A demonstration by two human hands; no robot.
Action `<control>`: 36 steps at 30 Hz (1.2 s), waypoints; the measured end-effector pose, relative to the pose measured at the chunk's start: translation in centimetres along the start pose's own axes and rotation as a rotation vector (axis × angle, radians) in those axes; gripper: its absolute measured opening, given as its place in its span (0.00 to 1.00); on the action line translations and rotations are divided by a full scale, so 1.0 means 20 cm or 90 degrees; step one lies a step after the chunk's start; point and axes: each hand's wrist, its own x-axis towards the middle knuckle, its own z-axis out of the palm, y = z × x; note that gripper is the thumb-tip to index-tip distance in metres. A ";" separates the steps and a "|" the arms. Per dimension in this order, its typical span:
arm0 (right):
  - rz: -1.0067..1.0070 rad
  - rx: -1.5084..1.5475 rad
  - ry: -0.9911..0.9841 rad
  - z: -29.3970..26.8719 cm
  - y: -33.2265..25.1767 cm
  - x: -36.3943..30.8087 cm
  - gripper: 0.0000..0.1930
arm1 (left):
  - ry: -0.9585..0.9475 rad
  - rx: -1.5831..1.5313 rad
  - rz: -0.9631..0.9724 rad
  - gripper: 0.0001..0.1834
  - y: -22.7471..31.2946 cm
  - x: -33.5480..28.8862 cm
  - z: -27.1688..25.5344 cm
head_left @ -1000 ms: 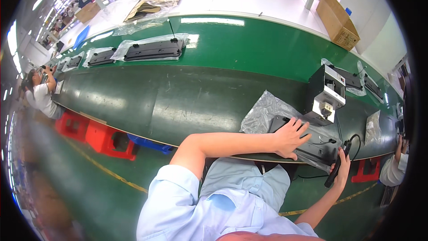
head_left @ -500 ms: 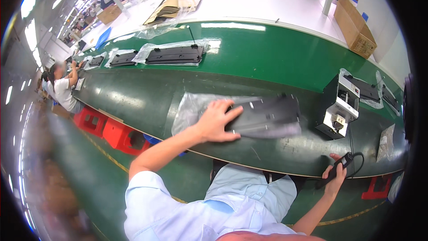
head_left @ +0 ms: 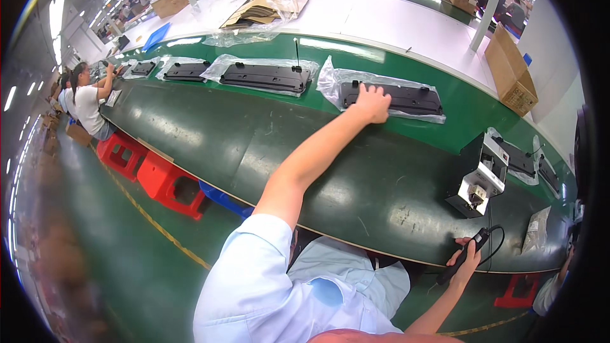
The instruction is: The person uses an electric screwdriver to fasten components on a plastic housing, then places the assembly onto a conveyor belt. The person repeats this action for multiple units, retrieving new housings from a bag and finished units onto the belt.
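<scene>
Person's right hand (head_left: 464, 257), by the counter's front edge: fingers wrapped round a slim, black, cylindrical handheld tool (head_left: 481, 237), slanted up to the right; thin black cable (head_left: 504, 241) looping from its upper end. Counter (head_left: 318, 152): dark green, smooth, scuffed surface, with a glossy bright-green strip (head_left: 467, 111) behind. Boxy black-and-silver device (head_left: 480, 181): on the dark surface, right. Left hand (head_left: 373, 103): arm extended forward, back upward, fingers slightly spread over a long, flat, rectangular black panel (head_left: 416, 98); whether it grips cannot be told. Panel: on the bright-green strip, over crinkled clear plastic film (head_left: 327, 86).
</scene>
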 end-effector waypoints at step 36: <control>0.041 -0.066 0.046 0.13 -0.13 -0.06 0.20 | 0.384 -0.761 0.281 0.15 0.34 -1.29 -1.28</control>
